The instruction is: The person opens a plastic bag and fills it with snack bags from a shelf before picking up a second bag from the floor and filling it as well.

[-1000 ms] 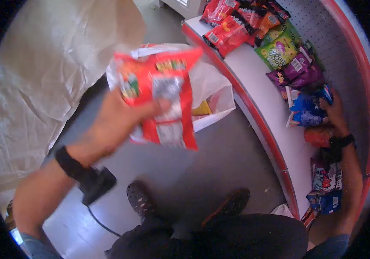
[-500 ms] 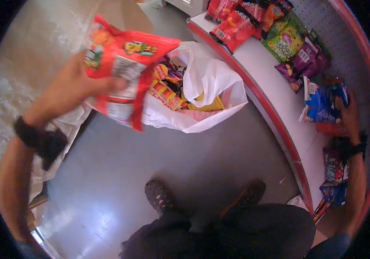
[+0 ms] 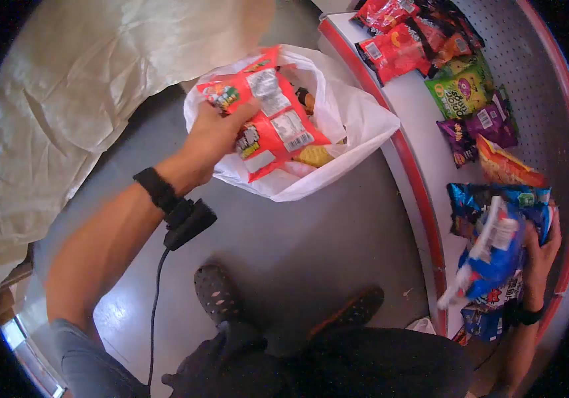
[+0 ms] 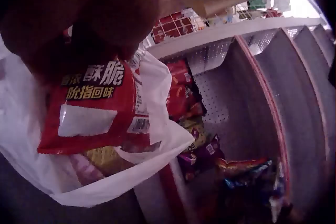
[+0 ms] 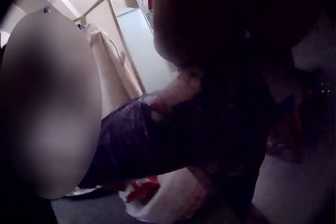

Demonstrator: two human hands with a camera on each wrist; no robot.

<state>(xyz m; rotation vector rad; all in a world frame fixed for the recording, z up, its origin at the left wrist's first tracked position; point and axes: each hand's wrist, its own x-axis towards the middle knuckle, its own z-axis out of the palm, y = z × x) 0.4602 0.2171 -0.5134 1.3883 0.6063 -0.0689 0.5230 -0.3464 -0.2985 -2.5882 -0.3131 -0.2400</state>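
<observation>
My left hand (image 3: 208, 136) grips a red snack bag (image 3: 278, 126) by its left edge, thumb on its printed back. That bag is over the mouth of a white plastic bag (image 3: 371, 126), which has a yellow packet (image 3: 314, 156) and other packets inside. At the right, my right hand (image 3: 542, 255) holds a blue snack bag (image 3: 493, 252) with a white end, over the shelf; its fingertips are partly hidden. A darker blue packet (image 3: 467, 199) overlaps it just behind. In the left wrist view, the red bag (image 4: 86, 121) lies within the white bag's opening.
The white shelf (image 3: 400, 99) with a red edge carries red bags (image 3: 397, 53), a green bag (image 3: 463, 93), purple bags (image 3: 487, 123) and an orange bag (image 3: 506, 162). A beige cloth (image 3: 99, 86) hangs at the left. My shoes (image 3: 218, 292) stand on the grey floor (image 3: 311, 245).
My left hand has carried the red snack bag from the left to over the white bag. My right hand has brought the blue bag nearer along the shelf, and an orange bag now shows behind it.
</observation>
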